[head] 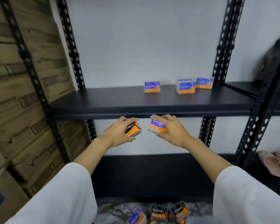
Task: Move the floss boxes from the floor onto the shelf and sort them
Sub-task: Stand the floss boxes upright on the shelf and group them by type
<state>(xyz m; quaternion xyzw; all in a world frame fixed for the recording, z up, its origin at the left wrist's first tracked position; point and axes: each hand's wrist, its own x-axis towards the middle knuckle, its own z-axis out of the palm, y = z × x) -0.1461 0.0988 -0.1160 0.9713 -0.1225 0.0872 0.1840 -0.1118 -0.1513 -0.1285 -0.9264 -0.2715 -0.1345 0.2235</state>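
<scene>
On the shelf, one blue box reads "Smooth" and two read "Round". The left-hand box shows "coal", the right-hand box "Smooth". Two floor boxes read "Charcoal".

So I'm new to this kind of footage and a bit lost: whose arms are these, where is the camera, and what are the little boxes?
There is no machine here. The single picture comes from a wide-angle camera worn on a person's head, looking forward and down, so the two arms in white sleeves are that person's own.

The left hand grips a black and orange floss box with "coal" showing on its label. The right hand grips a blue and orange box marked Smooth. Both are held just below the front edge of a black metal shelf.

Standing on that shelf are one Smooth box and, further right, a group of Round boxes. More floss boxes lie on the floor at the bottom. Cardboard cartons are stacked at the left.
</scene>
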